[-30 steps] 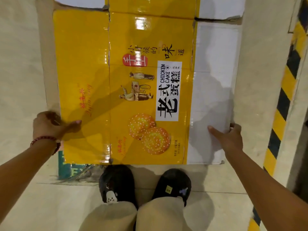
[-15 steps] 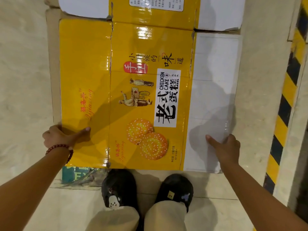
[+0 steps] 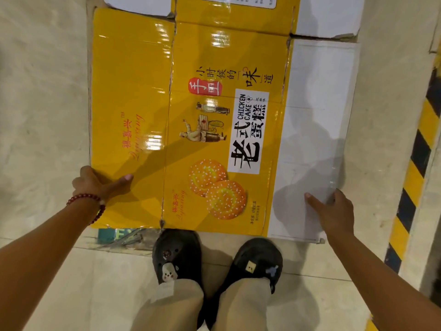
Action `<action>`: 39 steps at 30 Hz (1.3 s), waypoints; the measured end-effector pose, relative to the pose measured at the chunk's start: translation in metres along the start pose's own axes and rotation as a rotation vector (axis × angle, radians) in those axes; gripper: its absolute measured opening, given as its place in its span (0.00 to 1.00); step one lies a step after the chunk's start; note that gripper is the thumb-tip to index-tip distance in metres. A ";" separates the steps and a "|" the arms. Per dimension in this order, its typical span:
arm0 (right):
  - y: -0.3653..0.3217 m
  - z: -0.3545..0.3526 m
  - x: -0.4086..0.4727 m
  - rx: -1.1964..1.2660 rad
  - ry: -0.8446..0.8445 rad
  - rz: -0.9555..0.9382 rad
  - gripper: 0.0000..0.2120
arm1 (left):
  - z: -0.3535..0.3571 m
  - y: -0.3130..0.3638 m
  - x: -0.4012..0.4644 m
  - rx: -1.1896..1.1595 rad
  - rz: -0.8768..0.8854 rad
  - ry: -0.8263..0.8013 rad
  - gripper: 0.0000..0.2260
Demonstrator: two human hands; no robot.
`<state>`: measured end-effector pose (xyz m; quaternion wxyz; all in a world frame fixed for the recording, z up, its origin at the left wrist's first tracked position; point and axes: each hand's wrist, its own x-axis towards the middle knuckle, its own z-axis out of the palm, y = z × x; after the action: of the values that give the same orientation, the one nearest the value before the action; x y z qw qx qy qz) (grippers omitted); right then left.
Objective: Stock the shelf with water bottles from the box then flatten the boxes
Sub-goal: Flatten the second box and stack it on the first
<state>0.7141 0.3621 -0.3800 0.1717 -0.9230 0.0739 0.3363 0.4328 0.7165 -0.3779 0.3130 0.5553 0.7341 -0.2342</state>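
Note:
A flattened yellow and white cardboard box (image 3: 210, 115), printed "CHICKEN CAKE", lies spread out in front of me above the tiled floor. My left hand (image 3: 95, 185) grips its left edge, thumb on top of the yellow panel and fingers underneath. My right hand (image 3: 334, 211) grips the right edge at the white panel in the same way, thumb on top. No water bottles or shelf are in view.
My two black shoes (image 3: 214, 261) stand just below the box's near edge. A teal printed sheet (image 3: 114, 234) pokes out under the box's near left corner. A yellow and black hazard stripe (image 3: 415, 154) runs along a raised kerb on the right.
The box has shifted slightly downward in view with both hands still on its edges. The grips have not changed.

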 end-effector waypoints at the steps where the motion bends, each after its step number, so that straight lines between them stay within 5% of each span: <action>1: 0.000 -0.001 0.001 -0.006 -0.009 -0.007 0.30 | 0.000 0.000 0.001 -0.025 -0.005 -0.010 0.39; 5: -0.004 -0.002 0.005 -0.001 -0.036 0.018 0.35 | -0.003 -0.001 0.002 -0.093 -0.029 0.001 0.40; 9: -0.002 -0.007 0.011 0.046 -0.068 0.076 0.50 | -0.013 -0.005 0.004 -0.092 -0.029 0.035 0.44; 15: -0.012 -0.024 -0.008 0.166 -0.108 0.069 0.33 | -0.035 -0.003 -0.023 -0.146 0.019 0.036 0.26; 24: -0.063 -0.058 -0.080 0.137 -0.034 -0.047 0.21 | -0.074 0.023 -0.109 -0.264 0.193 0.053 0.25; 30: -0.119 -0.123 -0.126 0.104 0.016 -0.025 0.20 | -0.146 0.052 -0.158 -0.216 0.255 0.054 0.15; 39: -0.223 -0.262 -0.193 0.014 0.007 -0.073 0.20 | -0.294 0.120 -0.260 -0.177 0.318 0.022 0.13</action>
<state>0.7793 0.4777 -0.0086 0.1901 -0.9249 0.0433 0.3263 0.5383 0.7790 0.0135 0.3858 0.6372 0.6581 -0.1100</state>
